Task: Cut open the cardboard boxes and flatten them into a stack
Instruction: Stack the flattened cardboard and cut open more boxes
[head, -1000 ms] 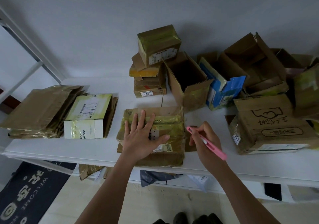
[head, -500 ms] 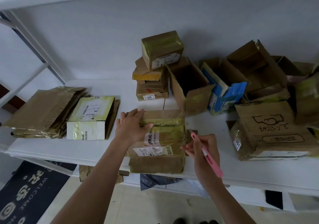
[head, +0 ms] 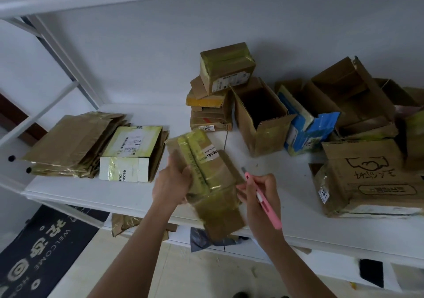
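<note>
A flattened brown box [head: 211, 178] wrapped in yellow tape is lifted off the white table [head: 286, 215] and tilted, its far end pointing up and left. My left hand [head: 172, 183] grips its left edge. My right hand [head: 259, 196] holds a pink utility knife [head: 263, 203] beside the box's right edge, blade end up. A pile of flattened boxes [head: 73, 143] lies at the table's left, with a flattened white and yellow box [head: 133, 153] beside it.
A stack of small sealed boxes [head: 218, 95] stands at the back centre. Open boxes [head: 261, 118] crowd the right, among them a blue one [head: 307, 130] and a large printed one [head: 371, 178]. A dark welcome mat [head: 39, 256] lies on the floor below left.
My left hand went from pressing flat on the box to gripping its left edge. The box has risen off the table and turned toward the left. The knife hand stayed close by.
</note>
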Tool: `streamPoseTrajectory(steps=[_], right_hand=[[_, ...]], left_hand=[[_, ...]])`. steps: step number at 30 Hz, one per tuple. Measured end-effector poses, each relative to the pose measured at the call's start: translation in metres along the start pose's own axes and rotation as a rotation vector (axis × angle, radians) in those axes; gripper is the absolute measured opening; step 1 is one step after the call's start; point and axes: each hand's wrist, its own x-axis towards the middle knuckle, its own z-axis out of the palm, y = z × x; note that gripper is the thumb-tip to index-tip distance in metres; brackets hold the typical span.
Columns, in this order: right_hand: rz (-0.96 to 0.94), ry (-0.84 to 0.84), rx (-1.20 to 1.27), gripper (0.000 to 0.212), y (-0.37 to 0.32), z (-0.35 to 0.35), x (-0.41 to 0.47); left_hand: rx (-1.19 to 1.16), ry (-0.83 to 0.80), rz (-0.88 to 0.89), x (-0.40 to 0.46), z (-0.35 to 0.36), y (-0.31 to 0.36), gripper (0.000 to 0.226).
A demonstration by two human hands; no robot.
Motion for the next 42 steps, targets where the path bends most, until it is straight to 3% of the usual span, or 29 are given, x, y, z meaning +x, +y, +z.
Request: streamPoseTrajectory(steps=[2,5,7,9,13,15,17,21,28,34,42], right_hand=[[-0.017,0.035,-0.009,0.007,-0.001,0.002,0.003],[-0.068,0.076,-0.041,0.006,-0.008,0.0,0.022],[-0.072,0.103,-0.064,0.005,-0.01,-0.005,0.04],[-0.041,0.106,-0.075,0.006,-0.008,-0.01,0.053],[-0.048,0.106,-0.088,0.007,0.001,-0.021,0.05],[-0.051,0.121,-0.081,0.008,0.007,-0.025,0.041],[-0.014,0.127,-0.047,0.007,0.014,-0.027,0.033],[0.048,0.091,-0.009,0.01,0.016,-0.019,0.031],[0.051,0.021,0.046,0.015,0.011,-0.014,0.048],[-0.077,0.049,-0.066,0.013,0.019,-0.009,0.043],[-0.071,-0.052,-0.211,0.016,0.01,-0.014,0.056]], left_hand=[[-0.244,-0.061,-0.003,-0.008,0.003,0.004,0.016],[-0.41,-0.152,-0.042,-0.02,0.01,0.015,0.02],[-0.26,-0.185,0.029,-0.025,0.021,0.022,0.026],[0.012,-0.108,0.116,-0.025,0.026,0.028,0.03],[0.405,0.017,0.368,-0.008,0.018,0.029,0.086],[0.41,-0.117,0.457,0.003,0.017,0.018,0.092],[0.328,-0.272,0.425,0.008,0.022,0.005,0.094],[0.4,-0.367,0.387,0.01,0.027,0.003,0.116],[0.498,-0.121,0.317,-0.011,0.043,0.007,0.113],[0.472,-0.135,0.307,-0.005,0.047,0.004,0.113],[0.457,-0.149,0.31,-0.005,0.045,0.006,0.111]])
